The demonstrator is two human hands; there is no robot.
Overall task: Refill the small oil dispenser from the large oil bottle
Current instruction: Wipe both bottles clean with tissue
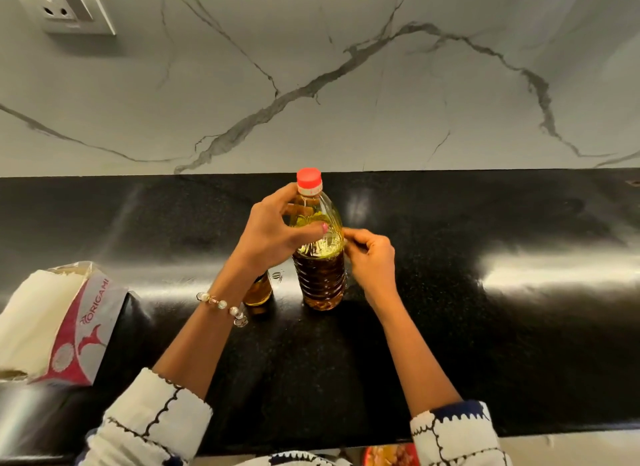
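Left grip [273, 230] curled around capped oil bottle [320, 257] on black counter [485, 309], marble wall [346, 84] behind.

1. The left hand [273, 231] reaches forward from a white patterned sleeve [152, 420], its fingers and thumb curled round what it grips.
2. A beaded bracelet [223, 306] circles the left wrist.
3. The right hand [372, 257] sits slightly lower (just right of the left), fingers bent, fingertips [349, 237] pinched together.
4. Both forearms are bare and angle inward toward each other.
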